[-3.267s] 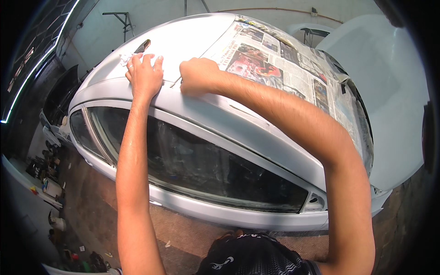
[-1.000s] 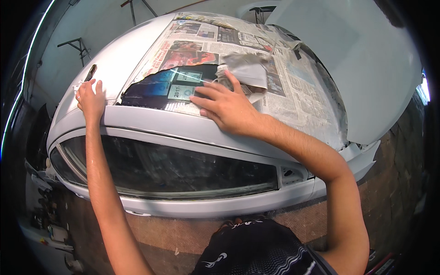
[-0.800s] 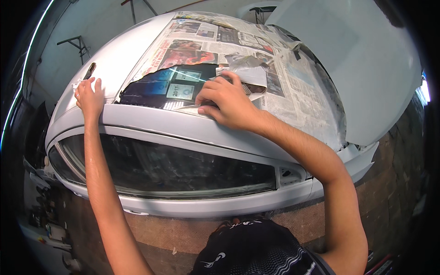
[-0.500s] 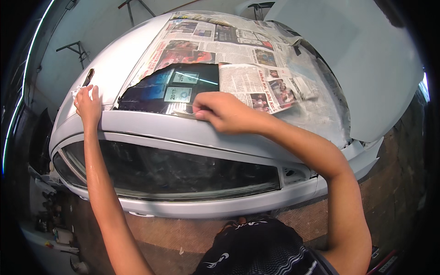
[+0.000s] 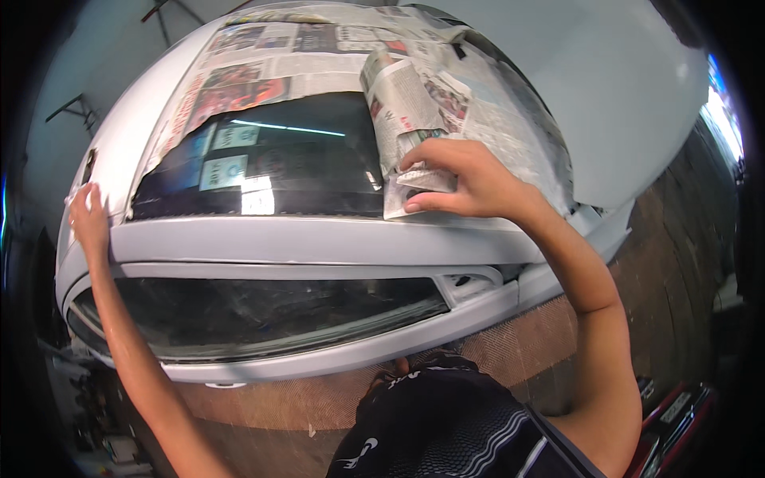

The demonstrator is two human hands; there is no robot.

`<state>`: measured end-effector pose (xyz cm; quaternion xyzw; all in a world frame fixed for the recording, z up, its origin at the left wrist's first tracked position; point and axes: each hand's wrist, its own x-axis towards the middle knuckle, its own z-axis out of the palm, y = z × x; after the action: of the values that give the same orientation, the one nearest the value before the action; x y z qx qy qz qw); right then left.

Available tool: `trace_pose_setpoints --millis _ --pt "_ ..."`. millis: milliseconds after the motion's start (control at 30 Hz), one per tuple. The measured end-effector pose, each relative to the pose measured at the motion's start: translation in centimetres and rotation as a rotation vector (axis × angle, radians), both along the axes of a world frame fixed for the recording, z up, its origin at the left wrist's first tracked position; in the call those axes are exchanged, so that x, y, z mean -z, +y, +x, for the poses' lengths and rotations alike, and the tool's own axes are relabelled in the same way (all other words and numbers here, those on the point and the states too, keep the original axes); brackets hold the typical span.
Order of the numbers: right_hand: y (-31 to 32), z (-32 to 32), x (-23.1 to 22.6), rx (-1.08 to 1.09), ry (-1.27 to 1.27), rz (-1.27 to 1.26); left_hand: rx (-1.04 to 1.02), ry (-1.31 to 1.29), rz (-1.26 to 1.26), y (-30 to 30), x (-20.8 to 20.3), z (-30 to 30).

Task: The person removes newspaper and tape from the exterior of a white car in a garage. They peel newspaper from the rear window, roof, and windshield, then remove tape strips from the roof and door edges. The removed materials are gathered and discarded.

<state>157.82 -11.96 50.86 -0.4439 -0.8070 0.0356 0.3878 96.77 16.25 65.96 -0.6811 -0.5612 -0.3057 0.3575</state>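
Observation:
At the left end of the car's roof edge, my left hand [image 5: 89, 223] has its fingers closed on a small crumpled white wad [image 5: 77, 194], partly hidden. My right hand [image 5: 474, 179] is over the windshield, thumb and bent fingers around a bunched part of a newspaper sheet [image 5: 402, 92]. That sheet curls up above the hand, and one corner lies by the thumb at the glass edge. Left of it is bare dark glass [image 5: 303, 151] with small square stickers and a light reflection. More newspaper [image 5: 263, 60] covers the glass beyond, up to the pale roof [image 5: 131, 119].
Below the glass runs the grey pillar [image 5: 319, 240], above a dark side window [image 5: 263, 315]. A raised light grey hood panel [image 5: 606, 95] stands at the right. Metal stands [image 5: 76, 110] are at the far left. A red-and-black object [image 5: 677, 418] lies at lower right on the floor.
My right hand has moved right, away from the stickers, and the newspaper near it now curls up, baring more glass. My left hand stays at the roof edge. The whole view has shifted.

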Motion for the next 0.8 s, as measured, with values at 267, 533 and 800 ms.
trace_pose_setpoints --millis 267,533,800 --pt "-4.6 12.8 7.8 0.576 0.241 -0.021 -0.096 -0.017 -0.02 -0.1 0.0 1.9" --pt "-11.4 15.1 13.8 0.88 0.223 -0.154 -0.154 0.037 -0.067 1.1 0.1 -0.4" --pt "0.4 4.2 6.1 0.686 0.38 -0.264 -0.188 0.051 -0.037 0.7 -0.1 1.8"
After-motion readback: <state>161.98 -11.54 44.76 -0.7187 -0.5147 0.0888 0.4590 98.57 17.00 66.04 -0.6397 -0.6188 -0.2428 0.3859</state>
